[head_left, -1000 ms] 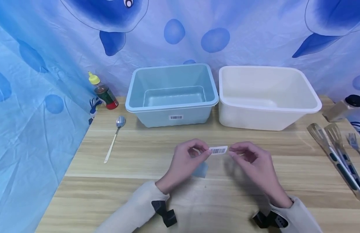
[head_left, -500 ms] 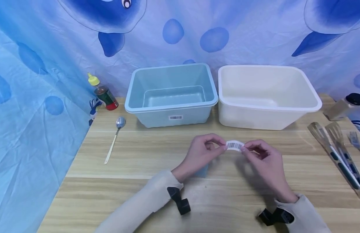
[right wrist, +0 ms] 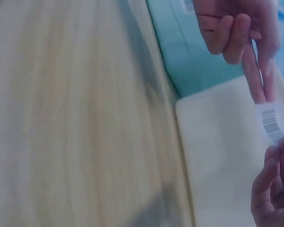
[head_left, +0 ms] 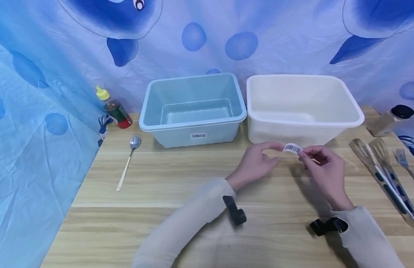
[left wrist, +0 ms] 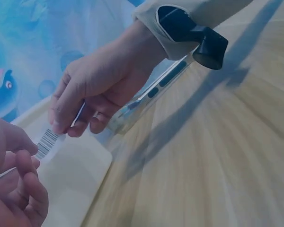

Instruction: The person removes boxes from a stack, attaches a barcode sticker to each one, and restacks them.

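Observation:
A small white barcode sticker (head_left: 292, 148) hangs in the air just in front of the white tub (head_left: 355, 121). My left hand (head_left: 279, 152) pinches its left end and my right hand (head_left: 304, 154) pinches its right end. In the left wrist view the sticker (left wrist: 47, 142) runs between the right hand (left wrist: 61, 126) above and the left hand (left wrist: 23, 158) below. From the right wrist the sticker (right wrist: 270, 123) shows against the white tub's wall (right wrist: 217, 156), with the left hand's fingers (right wrist: 258, 78) coming down onto it.
A pale blue tub (head_left: 146, 124) with a barcode label (head_left: 198, 136) stands left of the white one. A spoon (head_left: 126, 163) and a yellow-capped bottle (head_left: 113, 108) lie at the left. Tongs (head_left: 384, 175), a fork (head_left: 406, 163) and a shaker (head_left: 387, 121) are at the right.
Both hands have carried the sticker to the right and away from me, from mid-table to the white tub's front wall. The sticker has bowed slightly.

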`<state>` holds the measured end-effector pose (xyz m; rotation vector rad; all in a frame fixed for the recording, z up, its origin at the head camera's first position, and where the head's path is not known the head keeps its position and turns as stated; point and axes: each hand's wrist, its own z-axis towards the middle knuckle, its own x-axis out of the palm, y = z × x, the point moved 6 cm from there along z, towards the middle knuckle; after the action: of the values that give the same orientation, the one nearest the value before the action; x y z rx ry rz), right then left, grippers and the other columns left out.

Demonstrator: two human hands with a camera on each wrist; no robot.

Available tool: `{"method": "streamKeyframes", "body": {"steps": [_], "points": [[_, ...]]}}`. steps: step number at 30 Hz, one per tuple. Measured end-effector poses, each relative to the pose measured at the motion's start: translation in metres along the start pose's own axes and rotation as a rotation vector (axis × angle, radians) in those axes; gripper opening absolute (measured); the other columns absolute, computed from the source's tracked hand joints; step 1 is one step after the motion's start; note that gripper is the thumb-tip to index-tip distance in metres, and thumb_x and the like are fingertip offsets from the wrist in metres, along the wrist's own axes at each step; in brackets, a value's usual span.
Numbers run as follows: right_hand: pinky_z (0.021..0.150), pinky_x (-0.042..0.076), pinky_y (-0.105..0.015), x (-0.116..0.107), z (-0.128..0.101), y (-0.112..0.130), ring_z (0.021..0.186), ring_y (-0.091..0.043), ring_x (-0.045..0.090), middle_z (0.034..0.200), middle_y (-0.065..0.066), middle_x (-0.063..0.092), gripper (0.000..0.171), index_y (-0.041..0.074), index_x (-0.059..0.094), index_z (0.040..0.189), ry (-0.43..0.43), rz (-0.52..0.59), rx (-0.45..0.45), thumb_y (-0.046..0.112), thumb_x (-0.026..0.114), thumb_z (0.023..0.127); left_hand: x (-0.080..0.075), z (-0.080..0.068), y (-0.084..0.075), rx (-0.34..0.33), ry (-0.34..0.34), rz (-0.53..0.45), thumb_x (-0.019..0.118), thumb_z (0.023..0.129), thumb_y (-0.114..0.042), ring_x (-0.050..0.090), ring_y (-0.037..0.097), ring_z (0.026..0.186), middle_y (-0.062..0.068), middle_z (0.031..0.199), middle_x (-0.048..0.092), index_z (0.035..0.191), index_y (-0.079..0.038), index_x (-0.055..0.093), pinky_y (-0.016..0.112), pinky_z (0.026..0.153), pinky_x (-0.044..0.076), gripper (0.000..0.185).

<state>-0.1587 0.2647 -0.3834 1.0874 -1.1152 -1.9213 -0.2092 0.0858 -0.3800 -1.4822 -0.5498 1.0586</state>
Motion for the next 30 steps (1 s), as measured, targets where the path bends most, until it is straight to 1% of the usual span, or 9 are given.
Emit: {"method": "streamKeyframes", "body": {"steps": [2,5,9,15,19,22,30], "points": [[0.05,0.052,-0.014,0.001,0.006,-0.004,0.058,-0.001,0.061,0.078,0.01,0.069,0.011,-0.005,0.067,0.095,-0.018,-0.004,0.018,0.001,0.07,0.086,0.003,0.008,0.001,0.005,-0.014,0.014,0.066,0.087,-0.004,0.036,0.004,0.038,-0.005,0.116,0.067,0.124,-0.014,0.064,0.017,0.036,0.031,0.038],[0.051,0.052,-0.013,0.003,0.013,-0.01,0.059,-0.001,0.062,0.076,0.009,0.07,0.01,-0.004,0.067,0.095,-0.046,0.016,0.043,0.001,0.069,0.086,0.006,0.016,0.003,0.001,-0.022,0.034,0.066,0.087,-0.004,0.037,0.004,0.039,-0.001,0.125,0.065,0.127,-0.012,0.061,0.017,0.037,0.032,0.041],[0.05,0.05,-0.012,0.005,0.02,-0.016,0.06,0.001,0.062,0.075,0.012,0.068,0.01,-0.005,0.066,0.096,-0.08,0.029,0.052,-0.002,0.067,0.086,0.008,0.022,0.007,0.002,-0.031,0.05,0.066,0.087,-0.004,0.038,0.004,0.039,-0.001,0.127,0.063,0.129,-0.013,0.06,0.017,0.037,0.032,0.043],[0.051,0.051,-0.011,0.006,0.025,-0.018,0.058,0.003,0.06,0.077,0.008,0.069,0.011,-0.006,0.066,0.096,-0.112,0.03,0.045,-0.003,0.067,0.086,0.012,0.027,0.01,0.026,-0.038,0.069,0.066,0.086,-0.003,0.036,0.004,0.038,-0.003,0.127,0.063,0.13,-0.016,0.059,0.017,0.037,0.031,0.046],[0.05,0.05,-0.01,0.006,0.028,-0.017,0.056,0.003,0.059,0.076,0.01,0.068,0.013,-0.009,0.066,0.097,-0.116,0.035,0.037,-0.003,0.067,0.086,0.015,0.03,0.012,0.003,-0.038,0.066,0.066,0.086,-0.003,0.039,0.006,0.038,-0.006,0.129,0.062,0.132,-0.019,0.058,0.017,0.037,0.034,0.049],[0.049,0.048,-0.009,0.006,0.031,-0.018,0.058,0.003,0.06,0.077,0.012,0.068,0.014,-0.009,0.066,0.097,-0.125,0.02,0.023,-0.002,0.067,0.086,0.016,0.032,0.012,-0.013,-0.037,0.06,0.065,0.086,-0.003,0.041,0.008,0.038,-0.008,0.13,0.061,0.132,-0.021,0.057,0.018,0.038,0.035,0.05],[0.049,0.047,-0.008,0.005,0.036,-0.019,0.061,0.006,0.059,0.083,0.017,0.065,0.015,-0.007,0.068,0.098,-0.122,-0.016,-0.002,0.002,0.068,0.086,0.016,0.034,0.012,-0.015,-0.04,0.08,0.064,0.086,-0.001,0.041,0.007,0.038,-0.007,0.131,0.06,0.133,-0.02,0.056,0.017,0.037,0.034,0.051]]}}
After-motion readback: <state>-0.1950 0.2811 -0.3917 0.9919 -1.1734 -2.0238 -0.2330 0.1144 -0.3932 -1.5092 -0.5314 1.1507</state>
